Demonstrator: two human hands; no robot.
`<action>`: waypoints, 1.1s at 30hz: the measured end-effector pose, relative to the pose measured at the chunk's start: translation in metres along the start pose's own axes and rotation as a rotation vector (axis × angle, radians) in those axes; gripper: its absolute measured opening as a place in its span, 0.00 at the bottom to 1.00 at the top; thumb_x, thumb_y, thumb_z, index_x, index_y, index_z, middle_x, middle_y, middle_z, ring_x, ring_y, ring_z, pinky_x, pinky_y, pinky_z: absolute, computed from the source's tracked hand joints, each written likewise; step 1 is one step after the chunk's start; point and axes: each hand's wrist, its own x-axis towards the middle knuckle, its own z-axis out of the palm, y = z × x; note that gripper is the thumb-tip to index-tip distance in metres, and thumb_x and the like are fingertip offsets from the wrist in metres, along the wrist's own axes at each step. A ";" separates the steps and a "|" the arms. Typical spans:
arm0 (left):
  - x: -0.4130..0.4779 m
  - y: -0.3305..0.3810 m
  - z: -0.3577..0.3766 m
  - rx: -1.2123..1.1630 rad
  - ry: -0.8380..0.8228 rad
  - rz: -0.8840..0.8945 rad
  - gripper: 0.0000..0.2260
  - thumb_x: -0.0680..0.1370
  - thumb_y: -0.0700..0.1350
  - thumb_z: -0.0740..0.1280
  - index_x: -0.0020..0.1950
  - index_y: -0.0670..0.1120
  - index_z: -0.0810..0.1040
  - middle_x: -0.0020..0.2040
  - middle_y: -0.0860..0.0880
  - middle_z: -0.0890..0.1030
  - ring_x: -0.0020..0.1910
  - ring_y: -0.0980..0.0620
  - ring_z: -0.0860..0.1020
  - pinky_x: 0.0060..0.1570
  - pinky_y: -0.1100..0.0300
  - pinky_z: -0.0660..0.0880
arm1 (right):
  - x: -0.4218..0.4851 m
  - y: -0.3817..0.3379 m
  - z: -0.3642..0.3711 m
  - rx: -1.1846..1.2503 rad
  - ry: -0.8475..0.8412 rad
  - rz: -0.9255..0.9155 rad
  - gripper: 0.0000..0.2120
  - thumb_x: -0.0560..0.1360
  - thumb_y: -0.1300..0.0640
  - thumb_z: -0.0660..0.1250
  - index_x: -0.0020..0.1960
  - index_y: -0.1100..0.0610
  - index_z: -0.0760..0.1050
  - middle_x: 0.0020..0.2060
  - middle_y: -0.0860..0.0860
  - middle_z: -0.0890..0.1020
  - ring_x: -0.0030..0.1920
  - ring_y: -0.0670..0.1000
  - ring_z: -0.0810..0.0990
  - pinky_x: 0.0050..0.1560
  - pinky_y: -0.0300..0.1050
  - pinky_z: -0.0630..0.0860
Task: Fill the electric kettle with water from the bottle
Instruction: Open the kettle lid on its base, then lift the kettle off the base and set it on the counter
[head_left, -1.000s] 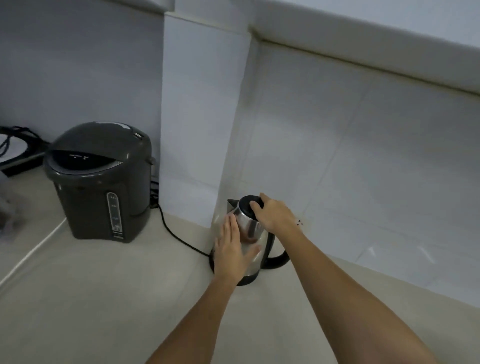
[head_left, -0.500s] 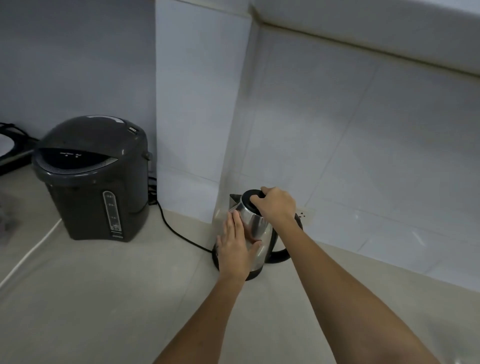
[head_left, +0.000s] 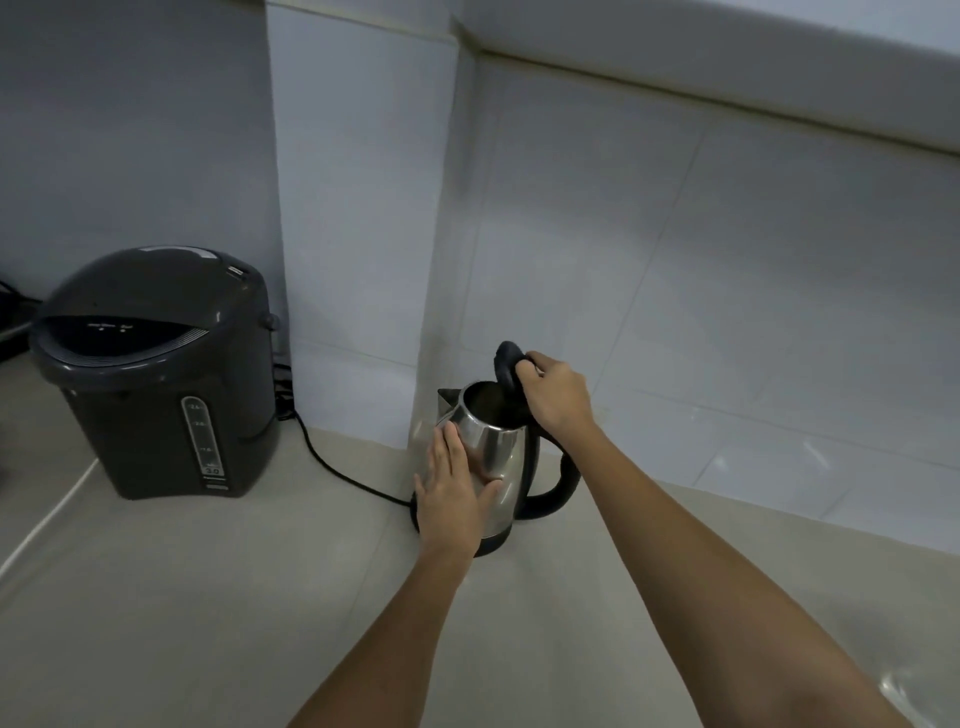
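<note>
A steel electric kettle (head_left: 500, 457) with a black handle stands on its base near the wall corner. Its black lid (head_left: 508, 375) is tipped up and back, so the mouth of the kettle is open and dark inside. My right hand (head_left: 556, 395) grips the lid from the right. My left hand (head_left: 451, 493) lies flat against the kettle's left side, fingers together, steadying it. No water bottle is in view.
A dark grey hot-water dispenser (head_left: 156, 374) stands to the left on the beige counter (head_left: 208, 613). A black cord (head_left: 337, 467) runs from behind it to the kettle's base. A white cord (head_left: 47, 519) crosses the counter's left edge. Tiled walls close in behind.
My right hand has lifted the kettle's lid up and back, opening the mouth. My left hand has stayed pressed on the kettle's side.
</note>
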 end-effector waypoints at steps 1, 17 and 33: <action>0.000 -0.001 0.000 0.002 -0.009 0.001 0.44 0.77 0.62 0.61 0.79 0.44 0.37 0.80 0.48 0.41 0.79 0.50 0.45 0.76 0.46 0.56 | -0.004 0.004 -0.005 0.087 0.026 0.004 0.13 0.76 0.54 0.54 0.39 0.57 0.72 0.32 0.52 0.74 0.37 0.54 0.73 0.35 0.45 0.66; 0.008 -0.024 -0.012 -0.195 0.081 0.070 0.45 0.69 0.58 0.75 0.79 0.50 0.55 0.76 0.50 0.62 0.72 0.48 0.66 0.70 0.49 0.67 | -0.048 0.083 -0.012 0.769 0.030 0.324 0.14 0.80 0.45 0.55 0.47 0.46 0.79 0.48 0.45 0.84 0.53 0.44 0.79 0.53 0.46 0.70; 0.034 -0.040 -0.012 -0.438 -0.163 -0.039 0.44 0.65 0.59 0.77 0.75 0.51 0.60 0.66 0.52 0.75 0.65 0.49 0.74 0.59 0.57 0.72 | -0.043 0.108 0.024 0.180 0.112 0.185 0.14 0.79 0.57 0.62 0.64 0.58 0.70 0.46 0.51 0.77 0.49 0.55 0.77 0.50 0.45 0.71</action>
